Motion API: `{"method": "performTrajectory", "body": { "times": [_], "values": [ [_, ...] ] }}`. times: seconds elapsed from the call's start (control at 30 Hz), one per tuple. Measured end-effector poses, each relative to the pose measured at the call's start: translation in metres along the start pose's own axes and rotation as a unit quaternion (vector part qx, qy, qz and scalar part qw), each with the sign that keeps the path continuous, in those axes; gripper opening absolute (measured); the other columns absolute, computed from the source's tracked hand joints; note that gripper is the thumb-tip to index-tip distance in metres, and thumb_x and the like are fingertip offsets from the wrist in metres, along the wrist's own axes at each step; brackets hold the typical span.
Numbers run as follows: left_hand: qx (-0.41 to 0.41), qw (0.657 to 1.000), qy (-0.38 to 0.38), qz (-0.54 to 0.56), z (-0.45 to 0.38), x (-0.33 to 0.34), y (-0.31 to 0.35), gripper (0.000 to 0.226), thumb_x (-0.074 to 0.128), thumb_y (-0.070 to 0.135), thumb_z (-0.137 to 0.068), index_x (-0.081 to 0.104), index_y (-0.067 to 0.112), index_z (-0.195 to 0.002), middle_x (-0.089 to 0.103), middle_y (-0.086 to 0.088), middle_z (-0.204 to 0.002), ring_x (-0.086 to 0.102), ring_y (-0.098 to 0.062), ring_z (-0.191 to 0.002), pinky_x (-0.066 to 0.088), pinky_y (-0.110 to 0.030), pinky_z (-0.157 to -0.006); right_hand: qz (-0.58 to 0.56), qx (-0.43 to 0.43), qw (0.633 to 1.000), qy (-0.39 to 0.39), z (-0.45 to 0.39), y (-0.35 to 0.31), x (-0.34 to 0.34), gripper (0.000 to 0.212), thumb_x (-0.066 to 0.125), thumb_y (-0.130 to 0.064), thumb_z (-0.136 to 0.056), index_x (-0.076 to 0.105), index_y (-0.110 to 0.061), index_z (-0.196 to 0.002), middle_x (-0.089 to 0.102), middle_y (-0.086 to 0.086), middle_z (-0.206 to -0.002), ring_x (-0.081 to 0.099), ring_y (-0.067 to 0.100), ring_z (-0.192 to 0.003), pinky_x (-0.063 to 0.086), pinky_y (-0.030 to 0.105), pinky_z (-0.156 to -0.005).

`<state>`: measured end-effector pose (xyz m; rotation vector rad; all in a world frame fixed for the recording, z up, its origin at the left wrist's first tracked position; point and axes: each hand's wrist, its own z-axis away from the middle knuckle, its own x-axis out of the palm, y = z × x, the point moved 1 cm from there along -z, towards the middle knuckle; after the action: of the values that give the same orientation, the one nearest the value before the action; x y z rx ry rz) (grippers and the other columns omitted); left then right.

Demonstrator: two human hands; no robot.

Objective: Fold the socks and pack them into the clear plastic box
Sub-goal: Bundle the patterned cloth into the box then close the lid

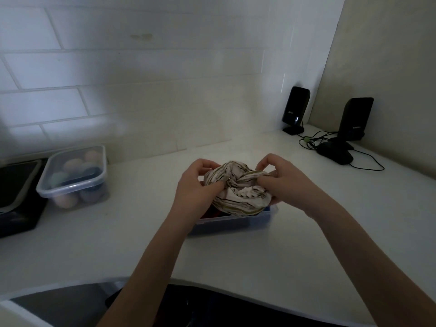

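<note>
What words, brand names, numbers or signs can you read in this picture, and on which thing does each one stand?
Left speaker: a small pale mark on its front, too blurred to read.
Right speaker: a small pale mark on its front, too blurred to read.
Lidded box at the left: no writing to be seen.
Striped socks in the hands: stripes only, no words.
No text in the picture can be read for certain.

Striped sock bundle (237, 187) soft crumpled cloth, matt; clear plastic box (232, 224) under the hands smooth, translucent; lidded tub (73, 177) left of left hand (197, 185) same clear plastic; desk (271, 244) smooth white, faint sheen; speakers (295, 109) beyond right hand (279, 179) glossy black plastic
</note>
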<state>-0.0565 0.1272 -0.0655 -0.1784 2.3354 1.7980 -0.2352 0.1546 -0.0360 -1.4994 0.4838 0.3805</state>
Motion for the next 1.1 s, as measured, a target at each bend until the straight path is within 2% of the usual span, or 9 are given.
{"method": "performTrajectory", "body": {
  "times": [0.17,0.3,0.37,0.53,0.7,0.83,0.97,1.03,1.1],
  "values": [
    [0.017,0.997,-0.011,-0.078,-0.002,0.0,-0.004,0.03,0.069,0.015,-0.076,0.054,0.028,-0.099,0.06,0.008,-0.095,0.063,-0.012,-0.082,0.051,-0.025,-0.066,0.128,-0.037,0.991,-0.006,-0.01,0.003,0.009,0.015,0.055,-0.018,-0.083,0.05,-0.019,-0.097,0.069,0.014,-0.083,0.068,0.028,-0.075,0.056,0.039,-0.067],
    [0.091,0.972,-0.064,-0.205,-0.001,0.003,-0.001,0.039,0.066,0.013,-0.077,0.05,0.031,-0.109,0.052,0.003,-0.105,0.054,-0.01,-0.089,0.045,-0.02,-0.071,0.259,-0.065,0.964,0.008,-0.016,0.003,0.017,0.016,0.052,-0.017,-0.084,0.05,-0.017,-0.1,0.062,0.008,-0.079,0.06,0.029,-0.073,0.043,0.032,-0.055],
    [0.121,0.956,-0.091,-0.252,-0.001,0.003,-0.001,0.037,0.066,0.01,-0.076,0.055,0.029,-0.106,0.048,0.003,-0.106,0.052,-0.011,-0.091,0.045,-0.023,-0.076,0.323,-0.076,0.943,0.024,-0.016,0.005,0.02,0.017,0.051,-0.017,-0.085,0.05,-0.016,-0.102,0.059,0.008,-0.087,0.056,0.028,-0.079,0.035,0.03,-0.053],
    [0.146,0.933,-0.119,-0.308,-0.001,0.006,-0.006,0.028,0.068,0.012,-0.079,0.066,0.022,-0.104,0.053,0.001,-0.106,0.055,-0.016,-0.092,0.049,-0.034,-0.085,0.418,-0.05,0.903,0.079,-0.015,0.013,0.027,0.022,0.05,-0.014,-0.086,0.056,-0.014,-0.108,0.055,0.007,-0.109,0.051,0.027,-0.105,0.036,0.032,-0.068],
    [0.166,0.896,-0.167,-0.376,-0.005,0.012,-0.007,0.029,0.061,0.016,-0.085,0.065,0.022,-0.113,0.056,-0.001,-0.113,0.052,-0.021,-0.103,0.046,-0.036,-0.087,0.461,-0.037,0.883,0.086,-0.019,0.016,0.028,0.017,0.051,-0.003,-0.082,0.06,-0.009,-0.096,0.044,0.007,-0.095,0.048,0.027,-0.104,0.036,0.033,-0.065],
    [0.256,0.846,-0.194,-0.426,-0.009,0.011,-0.002,0.034,0.06,0.011,-0.084,0.065,0.022,-0.115,0.056,0.005,-0.123,0.044,-0.017,-0.113,0.04,-0.032,-0.092,0.47,-0.1,0.875,0.056,-0.021,0.016,0.022,0.018,0.05,-0.005,-0.084,0.053,-0.011,-0.101,0.048,0.007,-0.105,0.045,0.025,-0.104,0.034,0.032,-0.065],
    [0.242,0.852,-0.254,-0.388,-0.011,0.016,0.003,0.046,0.053,-0.005,-0.08,0.063,0.017,-0.119,0.058,0.002,-0.127,0.048,-0.018,-0.118,0.04,-0.033,-0.099,0.438,-0.169,0.883,-0.002,-0.021,0.017,0.014,0.023,0.047,-0.002,-0.081,0.034,-0.018,-0.092,0.041,0.0,-0.09,0.042,0.022,-0.088,0.032,0.033,-0.062],
    [0.221,0.84,-0.275,-0.412,-0.012,0.017,0.002,0.049,0.049,-0.004,-0.08,0.061,0.021,-0.12,0.062,0.0,-0.123,0.051,-0.02,-0.113,0.043,-0.038,-0.094,0.436,-0.184,0.88,-0.034,-0.022,0.017,0.011,0.022,0.046,-0.002,-0.082,0.042,-0.018,-0.096,0.048,0.001,-0.094,0.045,0.022,-0.09,0.039,0.034,-0.066],
    [0.196,0.83,-0.292,-0.432,-0.013,0.016,0.001,0.043,0.05,0.007,-0.084,0.061,0.026,-0.121,0.067,-0.002,-0.115,0.057,-0.022,-0.103,0.047,-0.038,-0.087,0.453,-0.185,0.869,-0.068,-0.022,0.016,0.006,0.027,0.048,-0.006,-0.087,0.054,-0.02,-0.109,0.054,0.001,-0.109,0.049,0.022,-0.101,0.044,0.035,-0.078]
  ]
}}
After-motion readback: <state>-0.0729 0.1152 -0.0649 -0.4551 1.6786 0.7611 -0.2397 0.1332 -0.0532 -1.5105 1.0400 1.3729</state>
